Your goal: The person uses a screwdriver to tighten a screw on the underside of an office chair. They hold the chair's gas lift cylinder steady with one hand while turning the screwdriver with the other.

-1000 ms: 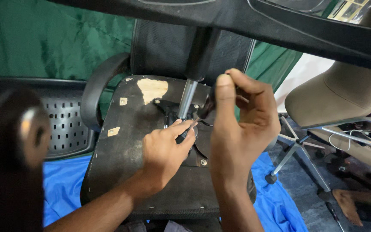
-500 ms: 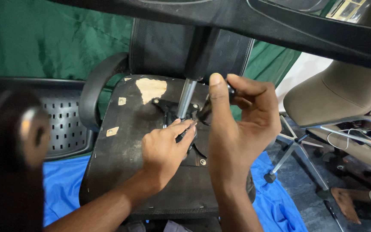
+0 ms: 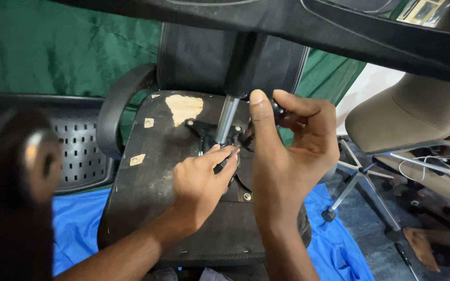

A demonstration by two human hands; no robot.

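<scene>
Green cloth hangs behind an upturned chair seat (image 3: 167, 171) lying on a blue sheet (image 3: 76, 224). At the seat's middle, the left hand (image 3: 199, 184) presses curled fingers onto the black mechanism (image 3: 212, 138) by the metal post (image 3: 227, 118). Just right, the right hand (image 3: 292, 156) stands upright, pinching a small black knob (image 3: 278, 109).

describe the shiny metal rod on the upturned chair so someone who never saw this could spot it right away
Find the dark underside of the overturned office chair seat on the blue cloth. At its centre sits a black metal plate, just above the left hand. The gas lift cylinder rises from it, the only bright silver tube among black parts.
</scene>
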